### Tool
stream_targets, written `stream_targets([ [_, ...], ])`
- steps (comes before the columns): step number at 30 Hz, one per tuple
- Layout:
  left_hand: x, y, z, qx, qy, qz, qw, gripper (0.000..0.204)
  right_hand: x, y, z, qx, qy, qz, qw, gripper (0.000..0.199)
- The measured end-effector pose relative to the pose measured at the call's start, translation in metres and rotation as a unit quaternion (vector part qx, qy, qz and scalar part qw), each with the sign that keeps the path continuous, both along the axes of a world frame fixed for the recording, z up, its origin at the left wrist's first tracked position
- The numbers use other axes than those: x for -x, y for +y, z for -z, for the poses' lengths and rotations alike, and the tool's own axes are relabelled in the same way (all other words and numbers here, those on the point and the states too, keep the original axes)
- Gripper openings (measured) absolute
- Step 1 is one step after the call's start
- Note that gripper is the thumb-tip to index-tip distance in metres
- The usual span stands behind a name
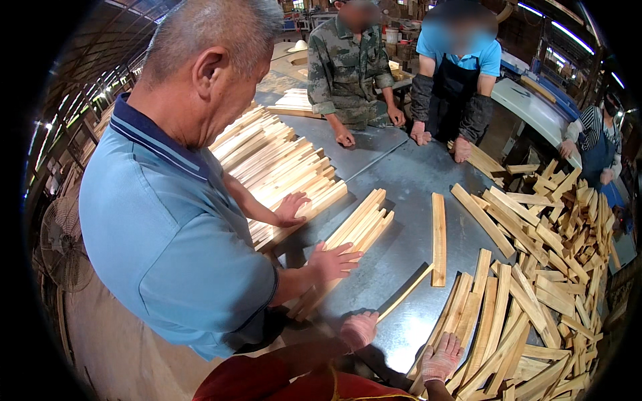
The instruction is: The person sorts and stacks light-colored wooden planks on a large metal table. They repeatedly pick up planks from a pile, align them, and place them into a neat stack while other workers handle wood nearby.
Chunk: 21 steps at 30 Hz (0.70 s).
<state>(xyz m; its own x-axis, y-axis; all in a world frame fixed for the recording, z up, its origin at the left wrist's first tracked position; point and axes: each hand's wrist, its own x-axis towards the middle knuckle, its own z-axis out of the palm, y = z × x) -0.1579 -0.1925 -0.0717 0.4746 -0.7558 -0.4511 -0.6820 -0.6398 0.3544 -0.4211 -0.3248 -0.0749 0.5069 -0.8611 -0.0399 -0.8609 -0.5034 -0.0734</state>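
My left hand (359, 331), in a pinkish work glove, is closed on the near end of a thin wooden strip (406, 293). The strip slants up and away over the metal tabletop, its far tip by a flat wooden slat (438, 239) lying alone. On the right, my right hand (443, 357), gloved the same way, rests with fingers stretched out on several long wooden slats (463, 304) side by side at the near edge. Its palm side is hidden. Left of my hands, a co-worker's bare hand (332, 262) lies on a small bundle of slats (364, 224).
A large heap of loose wood pieces (555, 267) covers the table's right side. Rows of stacked slats (274, 167) fill the left. The co-worker in a blue shirt (167, 220) stands close on my left; two people lean on the far edge, and another is at far right.
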Motion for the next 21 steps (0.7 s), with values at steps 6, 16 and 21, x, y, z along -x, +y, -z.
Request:
stream_targets([
  [6,-0.001,0.002,-0.003,0.005,-0.001,-0.001,1.000,0.035,0.000,-0.001,0.001,-0.001,-0.007,-0.004,1.000,0.076],
  [16,0.001,0.001,0.002,0.014,-0.012,-0.001,1.000,0.034,0.003,-0.002,0.009,-0.006,0.004,0.004,1.000,0.077],
  [21,0.010,0.006,0.025,0.146,-0.156,-0.036,0.976,0.017,0.000,-0.001,0.004,-0.011,0.006,0.003,1.000,0.077],
])
